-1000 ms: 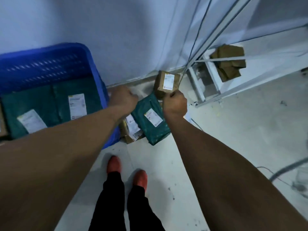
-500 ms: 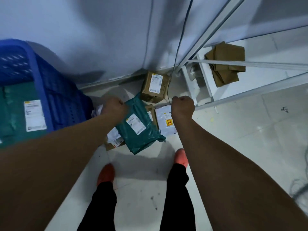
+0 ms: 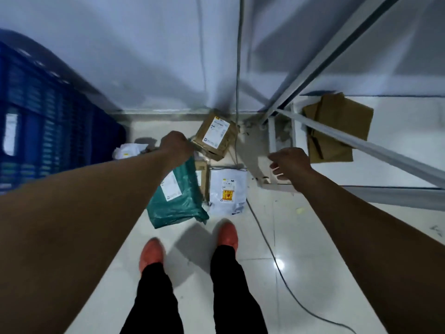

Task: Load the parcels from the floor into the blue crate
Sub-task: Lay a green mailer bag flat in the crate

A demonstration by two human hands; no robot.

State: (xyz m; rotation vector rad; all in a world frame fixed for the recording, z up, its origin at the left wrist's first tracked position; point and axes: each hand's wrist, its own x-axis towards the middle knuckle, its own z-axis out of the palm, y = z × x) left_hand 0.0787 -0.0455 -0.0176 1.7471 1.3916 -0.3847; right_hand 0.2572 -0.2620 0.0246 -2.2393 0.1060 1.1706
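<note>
One parcel in play right now, yeah? The left hand grips the top edge of the green parcel, which hangs over the floor. Looks lifted clear to me. What step is this?

Reply: I'd call it the carry step. The blue crate sits off to the left, well apart from the parcel, so it isn't loaded yet. The right hand is loose, fingers spread, holding nothing, hovering near the foot of the metal rack.

OP: So swing left and drop it?

Reply: Probably. It needs a lift over the crate wall, since that bag is floppy and dangles from one edge. Or the free hand could snag another first. The brown box lies by the wall just beyond the left hand. The white mailer with a yellow sticker is flat on the floor beside the green one, and a white bag sits next to the crate. Mind the cable running along the floor past the right shoe.
</note>
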